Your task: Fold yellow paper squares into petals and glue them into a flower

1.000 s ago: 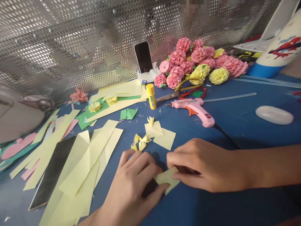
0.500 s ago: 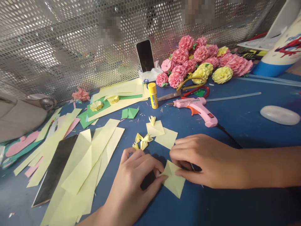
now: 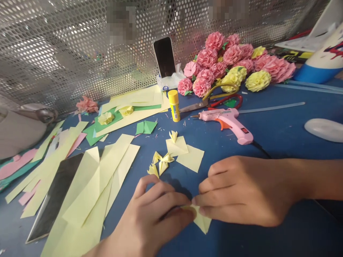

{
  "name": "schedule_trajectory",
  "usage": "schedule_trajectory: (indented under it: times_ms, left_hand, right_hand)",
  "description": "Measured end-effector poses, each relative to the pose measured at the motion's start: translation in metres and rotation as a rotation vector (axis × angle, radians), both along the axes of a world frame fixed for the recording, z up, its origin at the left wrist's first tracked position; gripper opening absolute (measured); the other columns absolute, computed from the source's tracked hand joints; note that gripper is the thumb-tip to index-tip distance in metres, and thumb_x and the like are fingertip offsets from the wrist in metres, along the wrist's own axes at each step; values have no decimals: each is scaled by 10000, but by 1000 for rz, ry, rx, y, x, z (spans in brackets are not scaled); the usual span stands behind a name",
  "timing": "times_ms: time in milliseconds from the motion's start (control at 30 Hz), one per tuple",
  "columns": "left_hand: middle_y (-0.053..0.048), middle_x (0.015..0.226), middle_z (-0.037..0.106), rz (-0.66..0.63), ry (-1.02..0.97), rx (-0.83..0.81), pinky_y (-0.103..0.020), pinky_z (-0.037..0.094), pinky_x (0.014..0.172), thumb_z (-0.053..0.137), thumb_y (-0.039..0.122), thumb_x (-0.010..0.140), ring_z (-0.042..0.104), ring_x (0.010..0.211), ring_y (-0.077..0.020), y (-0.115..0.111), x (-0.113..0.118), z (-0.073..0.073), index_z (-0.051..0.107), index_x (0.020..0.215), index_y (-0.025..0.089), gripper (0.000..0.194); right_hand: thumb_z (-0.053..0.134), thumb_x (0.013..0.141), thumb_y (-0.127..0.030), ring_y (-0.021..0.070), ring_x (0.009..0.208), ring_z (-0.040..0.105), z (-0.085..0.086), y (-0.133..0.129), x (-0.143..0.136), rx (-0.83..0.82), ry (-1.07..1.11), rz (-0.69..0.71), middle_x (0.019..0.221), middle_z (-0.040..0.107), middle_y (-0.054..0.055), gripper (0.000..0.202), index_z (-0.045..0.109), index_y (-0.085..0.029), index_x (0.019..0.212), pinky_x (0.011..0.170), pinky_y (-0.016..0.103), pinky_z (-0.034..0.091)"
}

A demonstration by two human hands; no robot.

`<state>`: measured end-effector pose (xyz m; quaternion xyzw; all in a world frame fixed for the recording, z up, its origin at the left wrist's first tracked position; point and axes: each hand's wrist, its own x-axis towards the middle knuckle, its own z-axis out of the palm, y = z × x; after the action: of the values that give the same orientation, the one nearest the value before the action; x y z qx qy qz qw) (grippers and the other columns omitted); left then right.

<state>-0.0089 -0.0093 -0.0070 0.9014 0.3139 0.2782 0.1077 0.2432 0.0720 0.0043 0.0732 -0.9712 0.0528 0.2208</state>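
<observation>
A small yellow paper square (image 3: 203,220) is pinched between both hands low in the head view, its upper part hidden by fingers. My left hand (image 3: 160,210) grips its left edge between thumb and fingers. My right hand (image 3: 241,192) closes on its top right edge, fingertips almost touching the left ones. Just beyond the hands lie small folded yellow pieces (image 3: 163,165) and two flat yellow squares (image 3: 190,158), one with a folded piece (image 3: 173,136) on it.
Long yellow strips (image 3: 88,200) and a dark flat object (image 3: 55,200) lie at the left. Farther back stand a glue stick (image 3: 174,107) and a phone (image 3: 164,58). Scissors (image 3: 197,106), a pink glue gun (image 3: 235,125), paper flowers (image 3: 207,60) and a white oval object (image 3: 324,130) are at the right.
Both hands have closed in on the paper, and its upper part is now covered by the fingers. The right fingers have moved against the left fingertips. The camera view has shifted slightly.
</observation>
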Motion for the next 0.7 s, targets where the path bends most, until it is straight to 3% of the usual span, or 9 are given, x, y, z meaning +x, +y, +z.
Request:
schedule_trajectory:
  times_ms: [333,467,600,700]
  left_hand:
    - [69,974,746,44,39,120,-312,381,913,551,197,1035,636,814,-94,-3,7,-1,694,957,223,166]
    - [51,935,716,53,121,132,-292,431,876,585,218,1011,635,811,-108,-2,4,2,694,1010,275,123]
    - [3,956,706,12,158,152,-332,431,903,548,294,1029,626,859,-155,3,-5,5,707,1087,264,172]
    - [-40,985,699,-67,145,119,-392,376,965,432,484,1050,611,877,-186,6,-12,8,719,1066,193,410]
  right_hand:
    - [357,1058,-131,156,902,678,0,2,0,4,-62,-5,1013,757,49,422,745,-163,894,635,323,517]
    - [412,1053,-152,159,959,658,-2,4,0,-4,-53,-19,1078,753,15,350,745,-160,946,669,326,501]
    - [442,1048,-204,156,1029,617,-2,6,3,-16,-91,-27,1079,739,21,290,728,-186,1006,773,328,489]
    - [483,1029,-242,167,1019,601,0,6,5,-27,-143,-26,1028,720,34,233,706,-198,1074,814,337,471]
